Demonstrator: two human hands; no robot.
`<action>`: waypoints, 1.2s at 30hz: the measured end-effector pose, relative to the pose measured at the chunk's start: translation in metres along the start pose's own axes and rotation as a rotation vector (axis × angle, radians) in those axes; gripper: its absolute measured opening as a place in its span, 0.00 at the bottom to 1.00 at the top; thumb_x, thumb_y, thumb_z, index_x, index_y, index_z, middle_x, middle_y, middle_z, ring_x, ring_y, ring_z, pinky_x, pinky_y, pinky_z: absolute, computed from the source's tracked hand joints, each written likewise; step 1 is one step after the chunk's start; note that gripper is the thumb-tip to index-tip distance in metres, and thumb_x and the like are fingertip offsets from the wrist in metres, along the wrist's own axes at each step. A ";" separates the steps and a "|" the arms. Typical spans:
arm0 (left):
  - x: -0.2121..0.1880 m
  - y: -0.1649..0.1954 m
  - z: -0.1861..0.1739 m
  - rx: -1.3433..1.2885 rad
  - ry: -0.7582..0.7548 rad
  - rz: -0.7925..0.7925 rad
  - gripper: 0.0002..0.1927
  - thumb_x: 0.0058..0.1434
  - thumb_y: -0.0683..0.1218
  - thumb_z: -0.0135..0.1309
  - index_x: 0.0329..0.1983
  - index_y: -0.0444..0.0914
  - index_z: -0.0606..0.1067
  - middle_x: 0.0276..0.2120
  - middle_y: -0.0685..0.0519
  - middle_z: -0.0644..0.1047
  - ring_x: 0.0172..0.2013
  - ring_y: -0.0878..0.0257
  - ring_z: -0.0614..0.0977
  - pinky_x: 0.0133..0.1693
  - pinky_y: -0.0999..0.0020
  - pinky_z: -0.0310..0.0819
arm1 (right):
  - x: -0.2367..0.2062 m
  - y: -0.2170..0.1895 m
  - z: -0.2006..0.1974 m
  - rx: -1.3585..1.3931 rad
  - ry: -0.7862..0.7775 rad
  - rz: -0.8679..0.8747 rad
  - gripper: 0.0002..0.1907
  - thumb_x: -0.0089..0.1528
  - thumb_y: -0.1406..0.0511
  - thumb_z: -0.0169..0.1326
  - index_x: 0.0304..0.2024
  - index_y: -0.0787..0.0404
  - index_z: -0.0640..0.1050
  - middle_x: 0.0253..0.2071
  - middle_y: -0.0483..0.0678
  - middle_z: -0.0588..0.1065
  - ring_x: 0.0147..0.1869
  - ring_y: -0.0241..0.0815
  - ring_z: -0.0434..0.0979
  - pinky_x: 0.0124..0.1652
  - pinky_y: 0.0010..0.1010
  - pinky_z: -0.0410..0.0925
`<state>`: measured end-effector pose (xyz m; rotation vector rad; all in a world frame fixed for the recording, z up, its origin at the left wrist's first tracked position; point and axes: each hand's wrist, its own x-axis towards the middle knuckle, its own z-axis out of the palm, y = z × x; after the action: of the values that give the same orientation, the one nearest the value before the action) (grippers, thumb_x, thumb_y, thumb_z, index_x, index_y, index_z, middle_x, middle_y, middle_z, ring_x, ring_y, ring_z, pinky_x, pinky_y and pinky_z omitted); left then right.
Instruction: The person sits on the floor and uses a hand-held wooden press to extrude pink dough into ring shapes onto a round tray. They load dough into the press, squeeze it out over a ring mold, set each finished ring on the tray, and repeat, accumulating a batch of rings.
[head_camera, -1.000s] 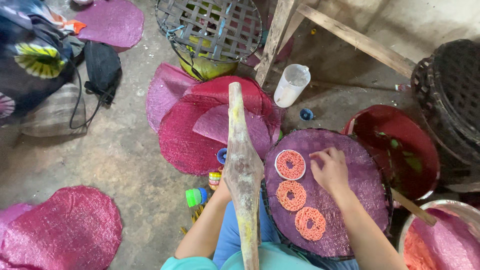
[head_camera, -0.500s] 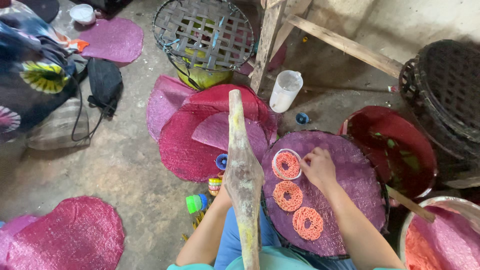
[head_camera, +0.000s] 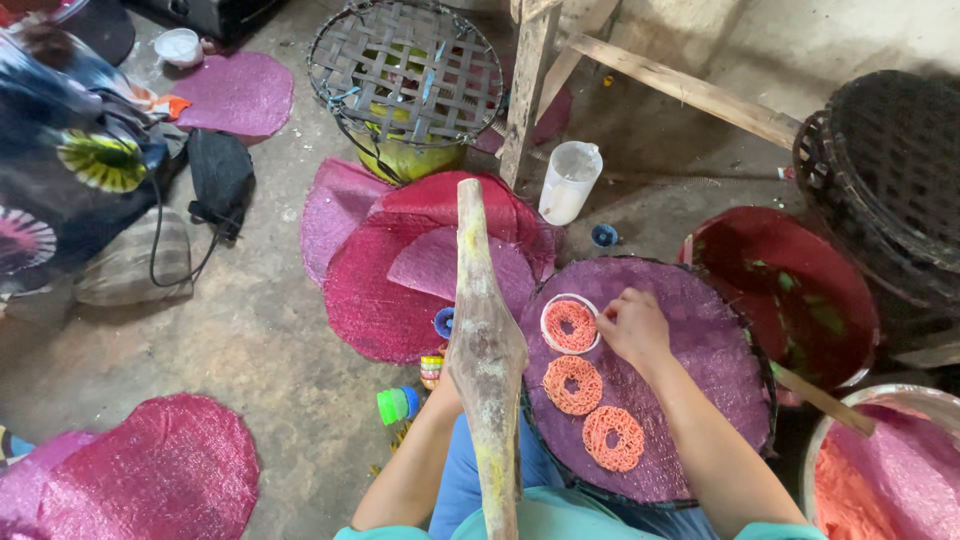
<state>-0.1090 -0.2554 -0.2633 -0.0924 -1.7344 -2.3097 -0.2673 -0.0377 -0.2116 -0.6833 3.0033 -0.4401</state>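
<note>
Since earlier, right hand (head_camera: 632, 327) has moved far-left, fingers pinched on white ring (head_camera: 569, 325); left hand (head_camera: 445, 385), grip hidden behind wooden press (head_camera: 487, 350); tugging could smear the coil.

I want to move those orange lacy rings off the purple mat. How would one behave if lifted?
The lower orange ring is an open web of thin strands, so probably light, limp and easily torn. It lies flat on the purple mesh mat, so it is unlikely to roll.
</note>
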 end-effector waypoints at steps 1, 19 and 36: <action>0.000 0.000 0.003 -0.082 0.005 -0.049 0.19 0.59 0.36 0.63 0.53 0.34 0.75 0.44 0.48 0.80 0.44 0.59 0.82 0.45 0.60 0.81 | -0.001 0.000 -0.001 0.005 0.014 -0.006 0.11 0.55 0.56 0.60 0.28 0.55 0.85 0.40 0.46 0.77 0.53 0.51 0.74 0.53 0.40 0.70; 0.006 -0.039 0.077 -0.107 0.037 -0.226 0.18 0.59 0.40 0.63 0.53 0.35 0.76 0.43 0.53 0.80 0.43 0.66 0.80 0.44 0.67 0.79 | -0.174 0.183 -0.017 -0.064 0.034 0.032 0.09 0.52 0.59 0.59 0.27 0.56 0.85 0.36 0.48 0.78 0.46 0.52 0.76 0.51 0.40 0.70; 0.012 -0.041 0.200 0.804 -0.180 0.343 0.29 0.47 0.49 0.67 0.53 0.38 0.79 0.39 0.45 0.82 0.46 0.46 0.83 0.73 0.39 0.47 | -0.231 0.178 -0.042 1.021 -0.181 -0.190 0.25 0.70 0.54 0.45 0.64 0.59 0.71 0.58 0.52 0.72 0.63 0.48 0.70 0.62 0.38 0.61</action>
<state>-0.1502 -0.0563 -0.2414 -0.4108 -2.3722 -1.2832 -0.1371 0.2260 -0.2287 -0.7926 2.0911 -1.6149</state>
